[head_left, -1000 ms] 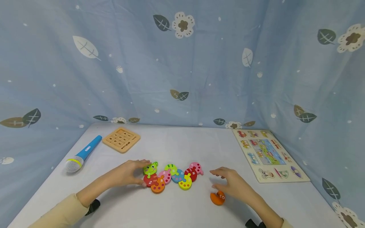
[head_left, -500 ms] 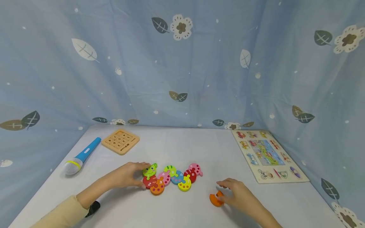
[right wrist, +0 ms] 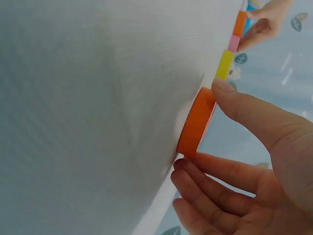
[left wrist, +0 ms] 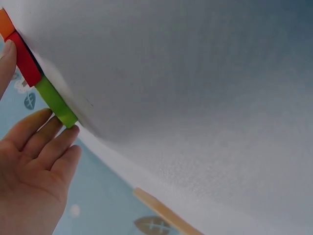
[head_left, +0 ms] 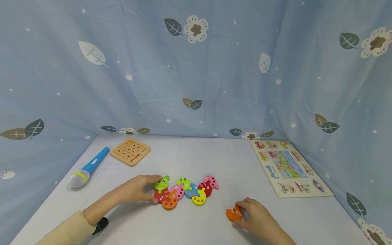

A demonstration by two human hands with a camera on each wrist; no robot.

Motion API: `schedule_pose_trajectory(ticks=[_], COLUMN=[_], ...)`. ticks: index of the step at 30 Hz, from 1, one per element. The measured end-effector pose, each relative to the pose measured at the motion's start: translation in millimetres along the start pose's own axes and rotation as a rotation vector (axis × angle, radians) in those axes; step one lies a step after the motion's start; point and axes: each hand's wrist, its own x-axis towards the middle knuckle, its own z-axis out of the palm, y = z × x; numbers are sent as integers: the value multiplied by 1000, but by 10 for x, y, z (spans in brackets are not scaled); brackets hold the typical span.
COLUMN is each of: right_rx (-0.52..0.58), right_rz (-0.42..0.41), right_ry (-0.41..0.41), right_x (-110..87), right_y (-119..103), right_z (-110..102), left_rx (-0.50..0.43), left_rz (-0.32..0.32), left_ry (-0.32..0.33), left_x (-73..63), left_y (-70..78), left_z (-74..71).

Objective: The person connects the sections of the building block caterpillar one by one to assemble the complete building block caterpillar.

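Note:
A caterpillar puzzle [head_left: 191,190] of numbered, coloured wooden pieces lies in a wavy row mid-table. My left hand [head_left: 139,189] holds its left end, fingertips at the green head piece [left wrist: 56,103] and thumb at the red piece [left wrist: 27,58] numbered 2. Right of the row, apart from it, an orange puzzle piece [head_left: 233,214] numbered 10 lies on the table. My right hand [head_left: 258,219] pinches this piece between thumb and index finger, while the other fingers curve loosely beside it in the right wrist view.
A blue toy microphone [head_left: 90,166] and a wooden number board [head_left: 130,151] lie at the back left. At the back right is a picture puzzle board [head_left: 291,166]. A patterned blue curtain [head_left: 196,75] closes off the white table's [head_left: 190,156] far side.
My right hand has moved down to the orange piece and now pinches it at its edges; the piece has turned slightly. My left hand and the caterpillar row have stayed put.

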Motion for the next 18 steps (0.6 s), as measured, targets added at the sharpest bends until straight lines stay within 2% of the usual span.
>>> schedule_pose_trajectory(ticks=[18], right_rx=[-24], right_rz=[-69], right_ry=[12], right_x=[25], right_y=[-44], right_z=[27], left_rx=[-13], left_rz=[-8], left_ry=[19], left_x=[-35], left_y=[49], left_z=[5])
